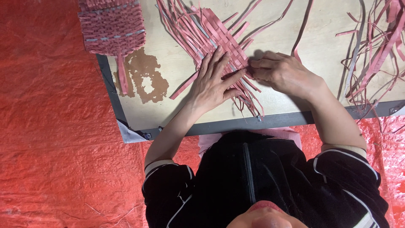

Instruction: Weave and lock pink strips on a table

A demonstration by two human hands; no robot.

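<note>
Half-woven mat of flat pink strips: bench centre, woven middle finished, loose ends fanning out at 12 and 6 o'clock, still unwoven. Left hand: open, fingers spread flat, pressing the weave. Right hand: fingertips pinched on a strip at the mat's edge. Finished pink woven panel: 10 o'clock. Spare pink strips: 2 o'clock. Pale wooden bench, red plastic sheet beneath.

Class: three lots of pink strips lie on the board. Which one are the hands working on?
The half-woven mat in the middle, under both hands; the finished piece and loose pile lie untouched.
</note>
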